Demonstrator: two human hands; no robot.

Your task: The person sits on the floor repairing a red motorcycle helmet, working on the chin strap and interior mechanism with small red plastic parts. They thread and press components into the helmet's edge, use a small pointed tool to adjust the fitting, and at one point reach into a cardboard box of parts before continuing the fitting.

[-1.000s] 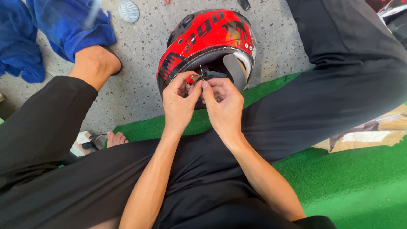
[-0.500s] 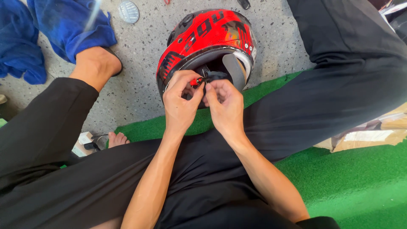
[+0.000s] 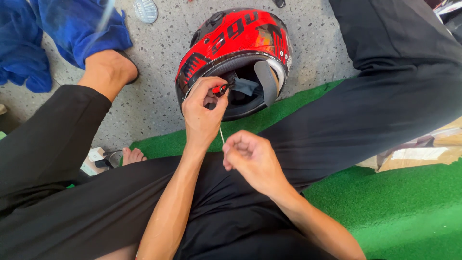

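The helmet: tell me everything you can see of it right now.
The helmet is a glossy red full-face shell with black markings, lying on the speckled floor at the green mat's edge, its opening facing the person. Dark padding and a grey strap show inside. The left hand pinches a small red piece at its rim; the right hand is clear of it.

Left hand [image 3: 202, 113] pinches a small red tab [image 3: 220, 89] at the rim of the red and black helmet [image 3: 236, 43] lying on the speckled floor [image 3: 154, 58]. Right hand [image 3: 252, 156] sits nearer the lap, gripping a thin pale thread [image 3: 221, 136] that runs up to the tab. Green mat [image 3: 399, 212] underneath, blue cloth [image 3: 57, 33] beyond.
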